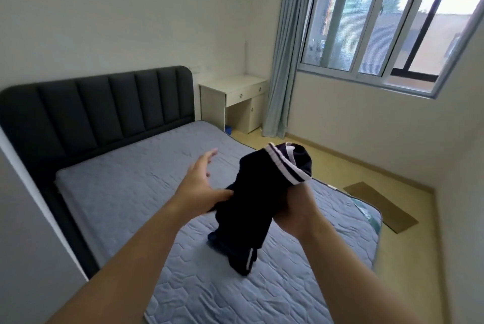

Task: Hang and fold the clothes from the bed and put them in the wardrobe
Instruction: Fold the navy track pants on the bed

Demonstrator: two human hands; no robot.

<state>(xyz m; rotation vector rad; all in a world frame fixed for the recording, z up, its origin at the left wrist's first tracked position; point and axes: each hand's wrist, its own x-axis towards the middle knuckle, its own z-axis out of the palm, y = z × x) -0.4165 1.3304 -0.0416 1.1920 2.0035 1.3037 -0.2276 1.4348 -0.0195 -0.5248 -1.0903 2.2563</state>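
Home bedroom, bed (183, 192) with padded headboard (104, 106), curtained window (379, 22)

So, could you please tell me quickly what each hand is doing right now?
Left hand: open, fingers straight, thumb touching the dark garment.
Right hand: gripping the dark garment.

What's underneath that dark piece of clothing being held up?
Only the grey mattress shows below the dark garment, which the right hand grips from beneath. The patch right behind the cloth is covered, so anything there can't be seen.
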